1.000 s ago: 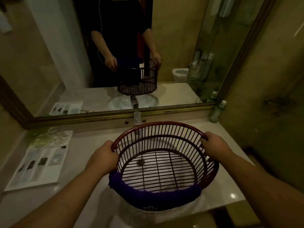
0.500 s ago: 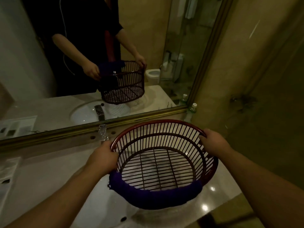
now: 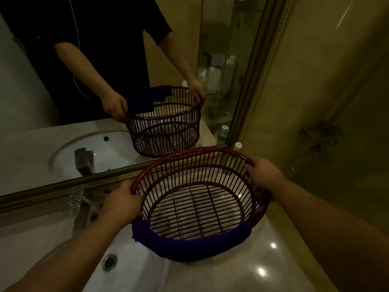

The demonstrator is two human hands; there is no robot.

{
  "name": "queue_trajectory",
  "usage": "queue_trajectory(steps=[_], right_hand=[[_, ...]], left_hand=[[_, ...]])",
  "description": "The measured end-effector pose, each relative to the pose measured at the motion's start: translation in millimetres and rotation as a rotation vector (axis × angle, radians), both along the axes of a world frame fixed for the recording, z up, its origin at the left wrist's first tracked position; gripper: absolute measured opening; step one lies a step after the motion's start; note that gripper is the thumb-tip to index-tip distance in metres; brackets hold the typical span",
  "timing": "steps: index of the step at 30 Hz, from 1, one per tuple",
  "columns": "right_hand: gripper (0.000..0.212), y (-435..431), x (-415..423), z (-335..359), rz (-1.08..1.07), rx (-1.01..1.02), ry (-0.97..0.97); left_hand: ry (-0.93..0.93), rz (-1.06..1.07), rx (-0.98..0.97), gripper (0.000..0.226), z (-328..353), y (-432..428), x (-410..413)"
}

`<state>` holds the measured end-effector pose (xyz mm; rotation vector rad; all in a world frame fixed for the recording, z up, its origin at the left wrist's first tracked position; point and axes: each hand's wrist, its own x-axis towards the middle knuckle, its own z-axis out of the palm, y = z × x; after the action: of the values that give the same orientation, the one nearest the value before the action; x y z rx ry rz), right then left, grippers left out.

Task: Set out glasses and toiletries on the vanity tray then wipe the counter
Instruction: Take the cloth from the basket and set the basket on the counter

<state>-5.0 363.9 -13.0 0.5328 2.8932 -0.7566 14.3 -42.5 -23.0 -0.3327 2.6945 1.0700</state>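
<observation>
I hold a round dark-red slatted basket (image 3: 195, 163) over the right side of the marble counter (image 3: 263, 256), right of the sink. My left hand (image 3: 122, 204) grips its left rim and my right hand (image 3: 264, 175) grips its right rim. A purple cloth (image 3: 189, 245) is draped over the near rim. The basket is empty inside. The vanity tray and the glasses are out of view.
The white sink basin (image 3: 117, 262) with its drain lies at lower left, the faucet (image 3: 84, 209) behind it. A small green-tinted bottle with a white cap (image 3: 237, 146) stands in the far right corner by the gold-framed mirror (image 3: 52, 188). A tiled wall (image 3: 326, 102) closes the right side.
The view and the basket have swung to the right, from over the sink toward the counter's right end. The tray at the left has dropped out of view. Both hands keep their grip.
</observation>
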Motion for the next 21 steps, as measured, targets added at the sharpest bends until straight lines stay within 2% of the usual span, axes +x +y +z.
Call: queue_trajectory(steps=[8, 21], right_hand=[[0.015, 38, -59, -19, 0.048, 0.010, -0.034], [0.020, 64, -87, -37, 0.081, 0.007, -0.016]], left_hand=[[-0.009, 0.025, 0.006, 0.005, -11, 39, -45], [-0.024, 0.055, 0.011, 0.009, -31, 61, -68]])
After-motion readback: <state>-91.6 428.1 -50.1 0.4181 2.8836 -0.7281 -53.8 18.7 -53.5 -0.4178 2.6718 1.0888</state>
